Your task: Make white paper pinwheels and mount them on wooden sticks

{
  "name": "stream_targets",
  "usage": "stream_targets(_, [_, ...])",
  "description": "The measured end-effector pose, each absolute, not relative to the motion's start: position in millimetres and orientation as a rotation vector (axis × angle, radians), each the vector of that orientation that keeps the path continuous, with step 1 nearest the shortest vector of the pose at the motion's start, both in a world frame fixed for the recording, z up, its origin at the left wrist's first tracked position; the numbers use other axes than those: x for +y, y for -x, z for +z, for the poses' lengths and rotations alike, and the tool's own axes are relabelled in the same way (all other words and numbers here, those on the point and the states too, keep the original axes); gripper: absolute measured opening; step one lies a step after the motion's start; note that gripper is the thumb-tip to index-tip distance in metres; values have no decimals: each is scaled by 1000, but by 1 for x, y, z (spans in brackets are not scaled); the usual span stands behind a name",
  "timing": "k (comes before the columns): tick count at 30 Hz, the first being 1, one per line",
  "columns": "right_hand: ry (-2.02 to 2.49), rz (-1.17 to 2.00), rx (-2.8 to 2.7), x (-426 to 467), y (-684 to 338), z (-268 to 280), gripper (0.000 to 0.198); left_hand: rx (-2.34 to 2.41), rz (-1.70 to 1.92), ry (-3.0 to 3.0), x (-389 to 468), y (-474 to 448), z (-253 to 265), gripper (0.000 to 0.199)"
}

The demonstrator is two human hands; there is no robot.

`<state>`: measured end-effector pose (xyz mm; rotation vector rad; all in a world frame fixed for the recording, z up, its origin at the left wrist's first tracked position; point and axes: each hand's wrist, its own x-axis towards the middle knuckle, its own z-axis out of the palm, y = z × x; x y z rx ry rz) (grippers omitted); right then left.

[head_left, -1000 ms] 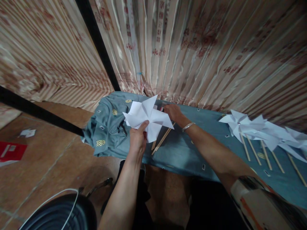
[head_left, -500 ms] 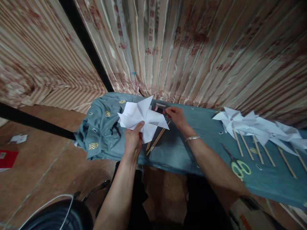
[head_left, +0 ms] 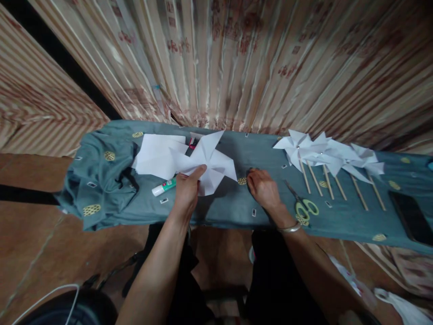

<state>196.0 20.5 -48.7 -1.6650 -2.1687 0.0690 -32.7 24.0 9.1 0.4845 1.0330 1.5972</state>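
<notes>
My left hand is closed on a white paper pinwheel, thumb on top near its centre. The blades are folded in, and no stick shows on it. My right hand is to the right of it, low over the cloth, with curled fingers; anything in them is too small or hidden to make out. Left of the pinwheel lie white paper sheets, partly behind a blade. A glue stick lies beside my left hand. Behind the pinwheel, a small box with something red is partly covered.
Several finished pinwheels with wooden sticks lie on the right of the cloth-covered table. Scissors with green handles are near my right forearm. A dark phone lies at the far right. Curtains hang behind.
My right hand has left the small box and come down to the cloth on the right. The pinwheel stays in my left hand. The loose sticks no longer show. The view has turned right.
</notes>
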Motion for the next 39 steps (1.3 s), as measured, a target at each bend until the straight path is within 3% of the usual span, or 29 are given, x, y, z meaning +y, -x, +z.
stream_targets(4, [1576,71,-2186,15,-194,-57,28,1007,1563,-551,30,16,3,22])
stream_targets(11, [1603,479,-1796,19,-206,-56,21,1030,1515,-529,39,-10,-5,27])
stream_targets(16, [1645,517,-1780,24,-203,-55,15,1066,1472,-529,42,-22,-8,31])
stream_targets(29, [1548,378,-1888,15,-201,-62,23,1064,1447,-539,41,-22,-9,26])
stream_targets(39, [1522,699,-1351,21,-230,-43,11,1099,1431,-615,38,-15,-10,28])
